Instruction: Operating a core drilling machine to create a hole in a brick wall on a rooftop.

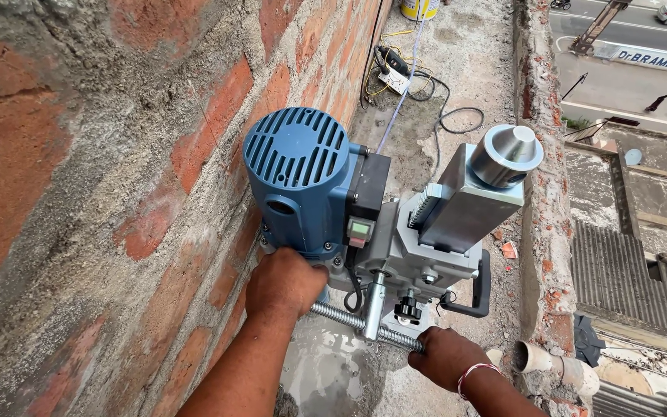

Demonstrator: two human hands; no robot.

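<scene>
This is an open-air building site, up on a rooftop ledge. Just left of the gripping hands rises a raw brick wall (79,193) with rough mortar joints; under them lies a bare concrete floor (472,54). Beyond the grip, loose cables (426,93) trail across the grit. To the right runs a crumbling parapet (542,232), with neighbouring roofs (619,270) and a street (627,85) far below.

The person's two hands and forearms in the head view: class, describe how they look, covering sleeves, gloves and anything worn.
Both forearms are bare, with no sleeves showing. The left hand wears no glove or ring. The right hand is also ungloved, and its wrist carries a thin red-and-white bangle.
</scene>
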